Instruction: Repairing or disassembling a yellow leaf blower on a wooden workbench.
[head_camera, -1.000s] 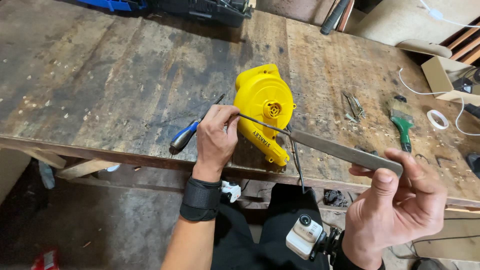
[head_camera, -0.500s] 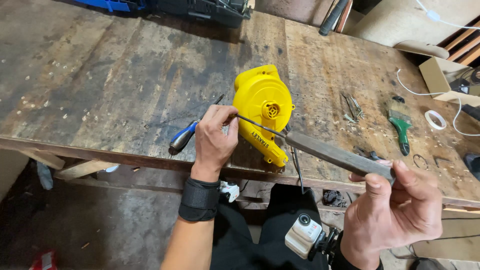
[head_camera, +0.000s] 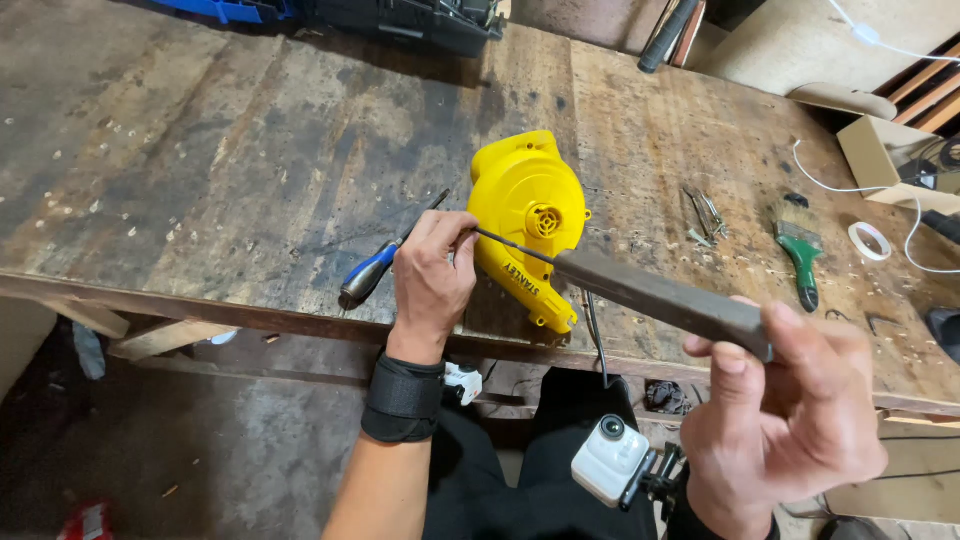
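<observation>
Thin rod (head_camera: 515, 247) is pinched at its tip by left hand (head_camera: 432, 280), its bar handle (head_camera: 665, 300) clasped by right hand (head_camera: 785, 420) rightward.

left hand (head_camera: 432, 285) pinching thin rod (head_camera: 512, 247), right hand (head_camera: 785, 420) perhaps file (head_camera: 662, 300)

The right hand (head_camera: 790, 410) now sits lower than before and grips the grey bar (head_camera: 665, 300) near its end. The bar lies flatter, its front end closer to the left hand (head_camera: 432, 275).

Even, soft daylight, faint shadows, sharp focus, slight wide-angle bending at the edges.
</observation>
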